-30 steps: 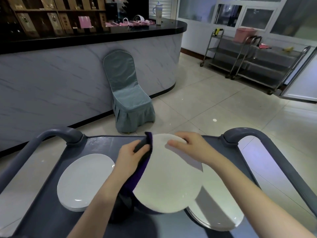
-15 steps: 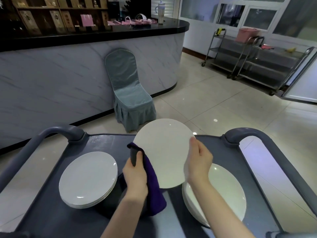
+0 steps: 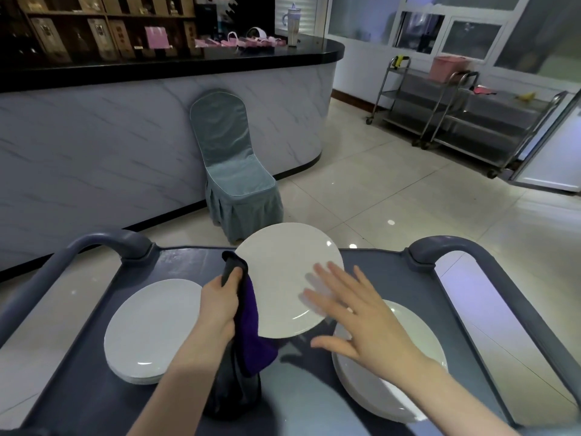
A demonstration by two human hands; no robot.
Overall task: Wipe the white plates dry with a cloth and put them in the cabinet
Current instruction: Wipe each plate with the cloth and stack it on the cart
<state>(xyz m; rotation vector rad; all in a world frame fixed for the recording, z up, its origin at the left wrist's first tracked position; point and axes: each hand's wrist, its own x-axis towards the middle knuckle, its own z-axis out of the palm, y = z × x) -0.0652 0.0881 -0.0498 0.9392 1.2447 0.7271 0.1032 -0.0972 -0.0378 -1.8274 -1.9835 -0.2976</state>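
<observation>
A pile of white plates (image 3: 151, 328) sits on the left of the grey cart (image 3: 176, 265). The left hand (image 3: 220, 306) curls its fingers round a purple cloth (image 3: 251, 341) and holds the left edge of one white plate (image 3: 283, 278) up over the middle of the cart. The right hand (image 3: 361, 319) spreads its fingers wide over this plate. A second pile (image 3: 371, 394) sits on the right.

— What sort of place is this?
— A restaurant or banquet hall: marble-fronted bar counter (image 3: 125, 136), covered banquet chair (image 3: 235, 180), steel service trolleys (image 3: 456, 121), stacked white plates (image 3: 151, 328) on a grey cart (image 3: 176, 265).
</observation>
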